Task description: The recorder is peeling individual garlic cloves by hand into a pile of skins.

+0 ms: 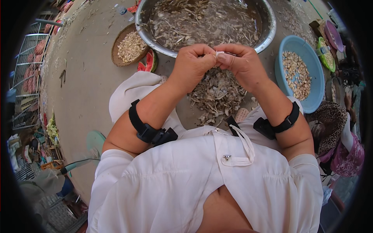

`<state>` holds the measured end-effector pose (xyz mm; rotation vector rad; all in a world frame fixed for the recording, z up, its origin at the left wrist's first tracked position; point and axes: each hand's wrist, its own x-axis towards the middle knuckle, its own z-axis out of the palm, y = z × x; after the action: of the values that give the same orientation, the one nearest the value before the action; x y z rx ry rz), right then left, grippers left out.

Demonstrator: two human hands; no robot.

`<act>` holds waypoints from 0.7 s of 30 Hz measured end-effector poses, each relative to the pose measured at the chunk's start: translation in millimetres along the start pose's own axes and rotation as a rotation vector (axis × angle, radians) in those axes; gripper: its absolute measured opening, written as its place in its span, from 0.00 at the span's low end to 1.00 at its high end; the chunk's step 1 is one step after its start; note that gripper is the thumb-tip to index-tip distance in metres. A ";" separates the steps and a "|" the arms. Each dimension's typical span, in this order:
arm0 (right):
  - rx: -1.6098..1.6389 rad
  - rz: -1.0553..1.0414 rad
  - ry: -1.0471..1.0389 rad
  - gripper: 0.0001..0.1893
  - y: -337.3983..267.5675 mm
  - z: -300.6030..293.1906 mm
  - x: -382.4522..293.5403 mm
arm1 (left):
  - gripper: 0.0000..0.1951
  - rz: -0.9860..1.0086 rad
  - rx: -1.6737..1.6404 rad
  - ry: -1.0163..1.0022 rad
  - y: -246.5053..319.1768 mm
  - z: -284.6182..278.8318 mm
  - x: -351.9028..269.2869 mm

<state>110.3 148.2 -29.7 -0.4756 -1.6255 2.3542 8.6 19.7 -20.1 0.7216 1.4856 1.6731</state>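
My left hand (pixel 193 65) and my right hand (pixel 243 65) meet at the near rim of a large metal basin (pixel 269 43). Between their fingertips they pinch a small whitish piece (pixel 219 54), which looks like garlic; the fingers cover part of it. Water and many garlic skins and stalks (pixel 204 24) fill the basin. Below my hands, on the ground between my feet, lies a heap of dry garlic skins (pixel 218 93). Separated garlic cloves (pixel 295 75) lie in a blue plastic tub to the right, and more cloves (pixel 131 46) in a round shallow basket to the left.
Cut watermelon (pixel 150 61) lies beside the basket, and a plastic bottle (pixel 123 12) beyond it. A person in a leopard-print head covering (pixel 327 125) is at the right, near green (pixel 326 54) and purple (pixel 333 35) basins. A fan (pixel 95 141) stands at the left; red mesh sacks (pixel 33 70) lie behind.
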 end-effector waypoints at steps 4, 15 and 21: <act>0.230 0.114 -0.111 0.13 -0.3 -9.1 4.7 | 0.04 -0.033 -0.181 -0.024 -4.6 -1.5 2.7; 0.545 0.135 -0.247 0.14 -3.3 -14.5 6.1 | 0.05 -0.074 -0.577 -0.176 -3.7 -15.2 6.6; 0.522 0.163 -0.322 0.12 -3.6 -17.3 5.1 | 0.06 -0.049 -0.675 -0.252 -4.2 -18.9 6.5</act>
<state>112.6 166.2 -32.6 -0.1281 -1.0279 2.9583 -9.7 14.9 -27.7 0.4869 0.6844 1.8124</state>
